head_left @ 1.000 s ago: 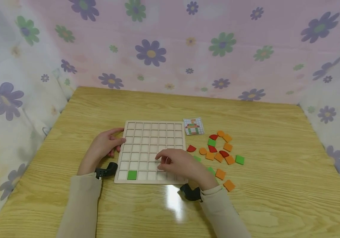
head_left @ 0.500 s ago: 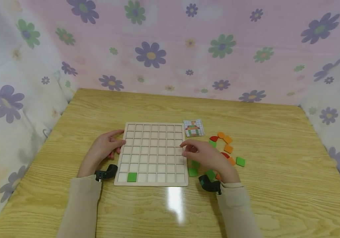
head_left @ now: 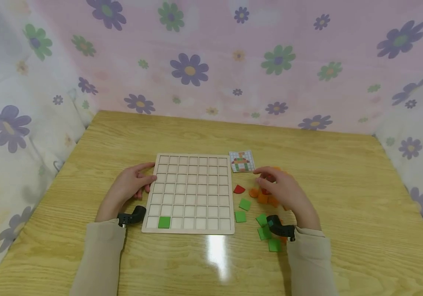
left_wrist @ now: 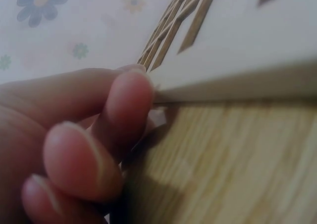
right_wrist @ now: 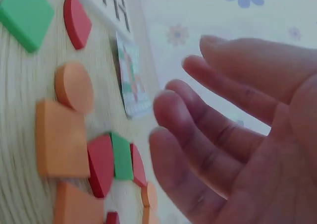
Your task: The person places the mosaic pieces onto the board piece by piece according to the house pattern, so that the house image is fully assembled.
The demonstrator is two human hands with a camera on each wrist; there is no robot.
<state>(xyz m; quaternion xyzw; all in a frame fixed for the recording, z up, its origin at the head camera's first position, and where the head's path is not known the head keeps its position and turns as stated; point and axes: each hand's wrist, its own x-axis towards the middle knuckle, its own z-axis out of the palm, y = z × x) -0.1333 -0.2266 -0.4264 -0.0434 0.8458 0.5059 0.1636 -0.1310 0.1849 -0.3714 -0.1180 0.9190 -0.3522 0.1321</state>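
Here, relaxed left hand (head_left: 130, 181) touches one board (head_left: 190, 189), one green tile (head_left: 164, 222) inside; right hand (head_left: 284, 188) hangs empty, unclenched.

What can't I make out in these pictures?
Some orange pieces: head view, partly covered by the right hand.
Fine pattern on the card: too small in the head view, steeply angled and blurred in the right wrist view.
Much of the board: left wrist view, cut off by the picture's edges.
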